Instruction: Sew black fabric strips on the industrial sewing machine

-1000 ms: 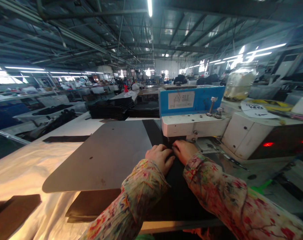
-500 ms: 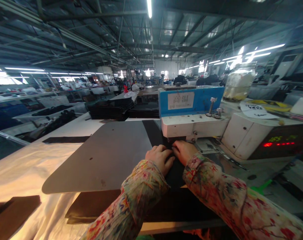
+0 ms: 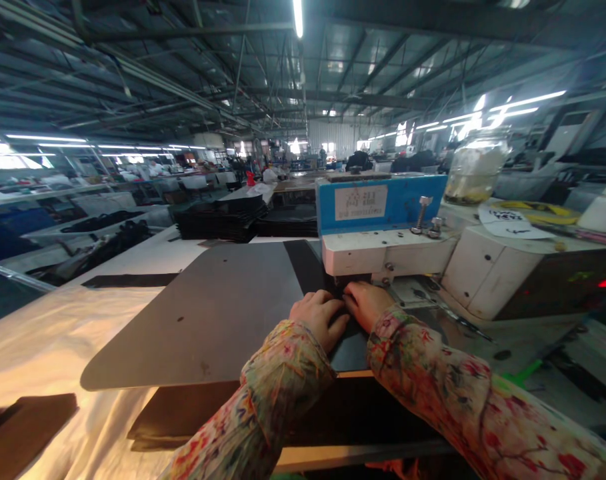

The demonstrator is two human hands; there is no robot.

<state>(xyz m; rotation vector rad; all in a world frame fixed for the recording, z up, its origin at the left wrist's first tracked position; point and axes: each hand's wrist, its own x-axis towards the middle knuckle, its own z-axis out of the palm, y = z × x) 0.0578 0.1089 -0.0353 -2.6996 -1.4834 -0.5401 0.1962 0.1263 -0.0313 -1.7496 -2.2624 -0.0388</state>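
Observation:
A black fabric strip (image 3: 299,261) runs across the grey metal plate (image 3: 217,313) and in under the head of a blue-and-white sewing machine (image 3: 377,250). My left hand (image 3: 319,315) bears down on the strip just in front of the machine head, fingers bent and together. Close beside it, my right hand (image 3: 367,303) pinches the fabric near the needle area, its fingertips almost meeting those of the left. The machine head and my fingers hide the needle and the gripped edge. Below my wrists a shiny dark part of the plate shows.
Folded brown fabric (image 3: 183,417) lies under the plate's near edge, with another brown piece (image 3: 30,430) at left. Stacked black pieces (image 3: 220,219) stand behind. A control box (image 3: 533,273), glass jar (image 3: 475,167) and paper label (image 3: 513,223) are at right.
The near end of the black strip has moved forward between my wrists, uncovering shiny plate. Both hands stay nearly in place. The control box's lit display has changed.

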